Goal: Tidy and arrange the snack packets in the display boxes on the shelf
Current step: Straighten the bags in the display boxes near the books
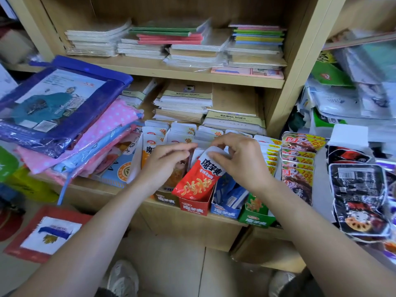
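Along the front edge of the lower shelf, 4 display boxes stand side by side: orange, red, blue and green. The right hand pinches the white top seal of a red snack packet between thumb and bent fingers. The packet sits at the very front of the red display box, with its lower end inside, its top leaning right and its belly bulging over the low front wall.

The left hand stretches 1 finger straight across the tops of the packed rows. Its other fingers bend down among the packets of the orange box, and I cannot tell whether they pinch anything.

The likeliest mishap, as I judge it, is the red packet tipping forward. Only the low front wall holds it, so letting go before it stands upright against the row could send it over the lip to the floor.

A second risk is the thin grip on the seal, which may slip if the packet is forced down into a tight row. Pushing hard could also slide the light cardboard box, which sits right at the shelf's front.

The blue box's packets already lean loosely, so a knock from the right wrist could spill them. If the left hand lifts early, the rows behind may flop into the gap.
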Motion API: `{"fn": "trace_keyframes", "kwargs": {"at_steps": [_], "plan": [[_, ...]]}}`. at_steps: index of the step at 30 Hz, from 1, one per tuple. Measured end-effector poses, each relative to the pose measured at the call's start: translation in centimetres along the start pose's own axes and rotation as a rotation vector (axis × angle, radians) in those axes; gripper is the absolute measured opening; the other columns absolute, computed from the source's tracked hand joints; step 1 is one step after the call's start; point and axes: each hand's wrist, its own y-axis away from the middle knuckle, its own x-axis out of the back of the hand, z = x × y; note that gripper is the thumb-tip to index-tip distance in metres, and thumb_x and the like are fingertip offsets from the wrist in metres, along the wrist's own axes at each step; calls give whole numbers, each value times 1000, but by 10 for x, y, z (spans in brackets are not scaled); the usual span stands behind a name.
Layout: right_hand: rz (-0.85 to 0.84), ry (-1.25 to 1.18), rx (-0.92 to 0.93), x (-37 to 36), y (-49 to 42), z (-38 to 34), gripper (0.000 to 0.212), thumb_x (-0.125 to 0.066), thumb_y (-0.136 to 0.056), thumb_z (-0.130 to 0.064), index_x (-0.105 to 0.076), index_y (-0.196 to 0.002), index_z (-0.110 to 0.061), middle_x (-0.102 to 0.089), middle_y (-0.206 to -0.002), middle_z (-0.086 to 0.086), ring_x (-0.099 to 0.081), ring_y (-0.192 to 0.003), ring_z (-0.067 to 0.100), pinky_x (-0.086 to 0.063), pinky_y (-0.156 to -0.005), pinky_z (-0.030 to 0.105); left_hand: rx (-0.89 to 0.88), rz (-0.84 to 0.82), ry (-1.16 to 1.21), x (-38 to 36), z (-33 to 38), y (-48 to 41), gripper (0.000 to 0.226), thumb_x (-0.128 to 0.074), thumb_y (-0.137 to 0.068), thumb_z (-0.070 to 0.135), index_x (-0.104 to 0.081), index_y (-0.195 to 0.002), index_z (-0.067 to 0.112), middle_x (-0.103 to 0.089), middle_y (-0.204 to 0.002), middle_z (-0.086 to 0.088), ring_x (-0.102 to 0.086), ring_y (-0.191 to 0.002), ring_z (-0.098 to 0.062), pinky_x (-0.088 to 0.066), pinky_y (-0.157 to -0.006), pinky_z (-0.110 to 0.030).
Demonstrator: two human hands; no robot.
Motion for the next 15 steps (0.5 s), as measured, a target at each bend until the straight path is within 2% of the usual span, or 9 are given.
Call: {"fn": "trace_keyframes", "kwargs": {"at_steps": [1, 3, 5, 7, 9, 10, 12, 15], "plan": [[17, 11, -3, 2, 0, 2, 14, -79, -84, -15, -76, -98, -13, -67, -88, -9, -51, -74, -16, -33, -65, 3, -22, -25, -62, 2, 0, 1, 28, -62, -97, 23, -71, -118, 39, -69, -115, 13, -62, -104, 3, -55, -86, -23], [49, 30, -5, 5, 1, 4, 13, -78, -85, -20, -77, -98, -16, -71, -89, -6, -51, -71, -8, -35, -67, 10, -71, -67, -208, 3, -4, 6, 40, -70, -84, 41, -68, -124, 41, -63, -115, 17, -60, -103, 2, -56, -87, -30], [41, 32, 10, 5, 2, 2, 13, -77, -85, -21, -78, -98, -17, -72, -91, -5, -53, -78, -2, -41, -68, 21, -126, -32, -330, -2, -9, 10, 46, -77, -78, 48, -67, -122, 42, -59, -112, 24, -59, -106, 1, -56, -87, -36], [-7, -10, 26, 3, 2, 0, 13, -77, -87, -19, -79, -100, -16, -72, -94, -6, -58, -85, 2, -43, -72, 20, -174, 38, -369, -6, -12, 11, 35, -80, -82, 39, -70, -115, 41, -59, -108, 23, -59, -101, -1, -54, -87, -35], [-42, -67, 15, 3, 2, 1, 16, -75, -90, -15, -79, -105, -17, -71, -96, -11, -55, -85, -6, -37, -72, 8, -185, 68, -371, -6, -13, 10, 30, -79, -85, 27, -69, -111, 40, -61, -109, 21, -59, -96, 1, -50, -85, -26], [-58, -89, -7, 5, 2, 2, 20, -73, -91, -13, -78, -109, -18, -69, -97, -15, -52, -86, -8, -35, -71, 7, -181, 63, -373, -5, -11, 10, 30, -79, -86, 25, -68, -109, 40, -63, -110, 20, -59, -95, 3, -47, -82, -20], [-120, -101, -84, 10, 1, 6, 33, -71, -91, -11, -73, -122, -22, -65, -100, -22, -48, -92, -1, -36, -71, 10, -158, 42, -376, -4, -11, 10, 30, -78, -87, 21, -67, -108, 39, -64, -111, 19, -59, -94, 5, -44, -77, -11], [-222, -100, -208, 17, 2, 14, 45, -75, -88, -16, -64, -131, -26, -64, -96, -19, -55, -85, 5, -41, -68, 18, -136, 26, -345, -2, -12, 11, 31, -78, -86, 18, -69, -109, 36, -66, -111, 17, -62, -94, -1, -50, -76, -18]]}}
